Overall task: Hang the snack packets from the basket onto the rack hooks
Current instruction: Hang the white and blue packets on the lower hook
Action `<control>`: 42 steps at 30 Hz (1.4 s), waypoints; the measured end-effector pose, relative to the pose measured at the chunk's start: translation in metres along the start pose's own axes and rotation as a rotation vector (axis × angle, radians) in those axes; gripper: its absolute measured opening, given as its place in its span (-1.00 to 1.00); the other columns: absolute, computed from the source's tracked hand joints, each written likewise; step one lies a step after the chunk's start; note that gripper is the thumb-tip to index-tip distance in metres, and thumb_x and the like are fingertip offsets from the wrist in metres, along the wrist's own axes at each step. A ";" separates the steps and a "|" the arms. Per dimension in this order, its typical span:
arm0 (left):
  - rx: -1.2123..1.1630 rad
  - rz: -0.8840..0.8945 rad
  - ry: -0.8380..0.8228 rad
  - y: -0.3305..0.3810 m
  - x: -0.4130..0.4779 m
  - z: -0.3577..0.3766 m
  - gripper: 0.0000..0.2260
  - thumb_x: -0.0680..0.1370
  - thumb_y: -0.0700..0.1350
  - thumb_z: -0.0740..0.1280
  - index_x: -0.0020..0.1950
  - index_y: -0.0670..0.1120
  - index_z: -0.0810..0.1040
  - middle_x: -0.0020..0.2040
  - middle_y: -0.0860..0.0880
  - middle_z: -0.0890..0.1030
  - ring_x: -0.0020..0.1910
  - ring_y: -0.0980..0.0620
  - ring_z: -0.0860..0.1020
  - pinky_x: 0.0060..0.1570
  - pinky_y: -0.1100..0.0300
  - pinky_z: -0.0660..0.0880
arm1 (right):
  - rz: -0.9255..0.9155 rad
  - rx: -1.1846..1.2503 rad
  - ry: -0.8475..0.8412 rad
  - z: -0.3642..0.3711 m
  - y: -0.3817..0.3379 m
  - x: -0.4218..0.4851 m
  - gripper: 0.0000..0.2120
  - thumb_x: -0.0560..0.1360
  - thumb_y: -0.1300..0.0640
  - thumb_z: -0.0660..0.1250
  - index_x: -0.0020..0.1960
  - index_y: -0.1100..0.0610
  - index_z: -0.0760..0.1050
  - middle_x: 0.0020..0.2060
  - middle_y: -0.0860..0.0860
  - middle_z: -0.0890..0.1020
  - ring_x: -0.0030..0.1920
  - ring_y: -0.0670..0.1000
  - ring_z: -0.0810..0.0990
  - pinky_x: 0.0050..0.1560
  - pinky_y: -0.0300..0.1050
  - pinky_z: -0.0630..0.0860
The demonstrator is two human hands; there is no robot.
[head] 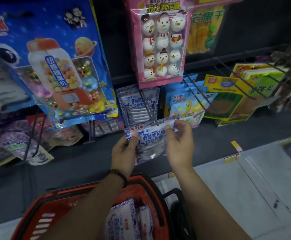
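Note:
A white and blue snack packet (150, 141) is held up in front of the rack. My left hand (124, 153) pinches its left edge and my right hand (180, 144) pinches its top right corner. The packet's top edge sits at the tip of a black rack hook (150, 110). Several identical packets (137, 104) hang further back on that hook. Below my arms stands a red basket (58, 210) with more of the same packets (124, 220) inside.
A blue candy-machine bag (54, 66) hangs at the left and a pink snowman marshmallow pack (160, 45) hangs above the hook. Blue marshmallow packets (184, 104) and yellow-green packs (228, 97) hang at the right. A white freezer lid (245, 187) lies at the lower right.

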State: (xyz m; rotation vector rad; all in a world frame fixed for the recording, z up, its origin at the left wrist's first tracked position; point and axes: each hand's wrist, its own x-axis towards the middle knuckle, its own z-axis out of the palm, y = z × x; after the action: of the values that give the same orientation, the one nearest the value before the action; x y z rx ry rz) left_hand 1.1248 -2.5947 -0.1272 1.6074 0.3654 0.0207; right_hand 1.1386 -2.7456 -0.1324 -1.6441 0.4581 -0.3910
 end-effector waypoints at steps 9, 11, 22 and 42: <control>0.000 -0.099 0.068 0.013 0.004 0.007 -0.71 0.63 0.12 0.38 0.01 -0.11 0.68 -0.41 0.24 0.58 -0.34 0.29 0.53 -0.20 0.35 0.50 | 0.065 -0.011 -0.044 0.004 -0.009 -0.012 -0.58 0.62 0.05 0.45 0.43 0.05 0.45 0.28 -0.06 0.57 0.25 0.03 0.64 0.36 0.09 0.58; 0.005 -0.110 0.067 0.011 0.008 0.009 -0.75 0.62 0.14 0.38 -0.01 0.00 0.71 -0.29 0.21 0.62 -0.24 0.27 0.56 -0.13 0.32 0.49 | 0.079 -0.025 -0.070 0.004 -0.012 -0.012 -0.52 0.62 0.04 0.44 0.49 0.05 0.42 0.38 -0.01 0.54 0.31 0.05 0.61 0.39 0.09 0.56; -0.058 -0.102 0.112 -0.004 0.017 0.015 -0.71 0.67 0.02 0.34 0.14 -0.19 0.69 -0.32 0.18 0.64 -0.46 0.38 0.56 -0.49 0.50 0.42 | 0.084 -0.075 -0.185 0.012 -0.007 -0.009 -0.50 0.60 -0.03 0.40 0.53 -0.15 0.43 0.34 0.02 0.59 0.23 0.04 0.64 0.36 0.14 0.59; 0.075 -0.149 0.088 -0.002 0.100 0.029 -0.57 0.65 0.29 0.24 0.27 -0.02 0.53 -0.01 0.06 0.60 -0.05 0.06 0.57 -0.02 0.26 0.47 | 0.323 -0.124 -0.411 0.037 0.010 -0.004 -0.61 0.64 0.10 0.40 0.44 0.10 0.43 -0.20 -0.13 0.54 -0.21 -0.12 0.56 -0.11 -0.24 0.48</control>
State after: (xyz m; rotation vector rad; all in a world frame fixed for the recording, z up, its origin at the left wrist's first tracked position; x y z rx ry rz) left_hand 1.2254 -2.5981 -0.1524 1.6526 0.5591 -0.0359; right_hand 1.1530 -2.7132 -0.1469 -1.6798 0.4314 0.2178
